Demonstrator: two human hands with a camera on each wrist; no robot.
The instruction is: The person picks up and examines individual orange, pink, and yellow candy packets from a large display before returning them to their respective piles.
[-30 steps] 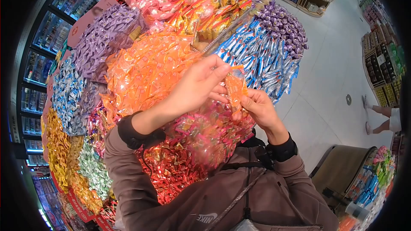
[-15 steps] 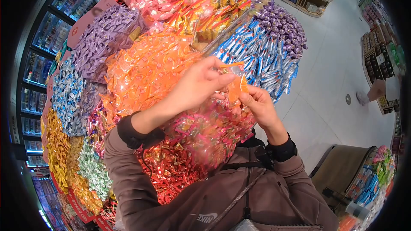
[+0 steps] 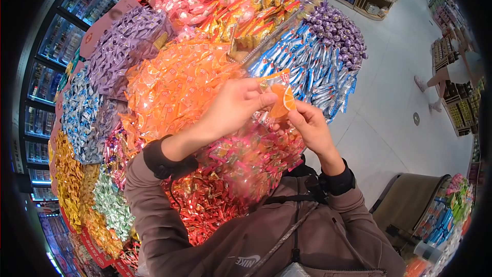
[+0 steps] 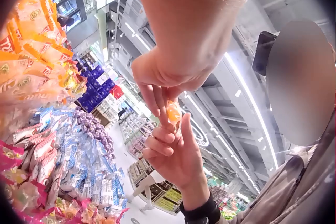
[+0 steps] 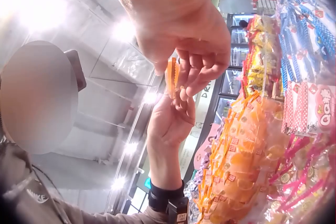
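Head view: pinching a glossy plastic orange packet [image 3: 280, 100] in the clamped fingers of left hand [image 3: 233, 105] and right hand [image 3: 312, 129], above heaped candies [image 3: 251, 161], pointing lengthwise away from the torso [image 3: 302, 231]. Left wrist view: gleaming between fingertips. Right wrist view: standing upright, showing a ridged edge.

The small orange candy packet [image 3: 279, 106] is glossy, thin, see-through plastic; the heaped red-wrapped sweets [image 3: 207, 206] shine like foil; the brown zipped jacket [image 3: 333, 231] looks matt cloth; the pale grey floor [image 3: 387, 118] looks smooth
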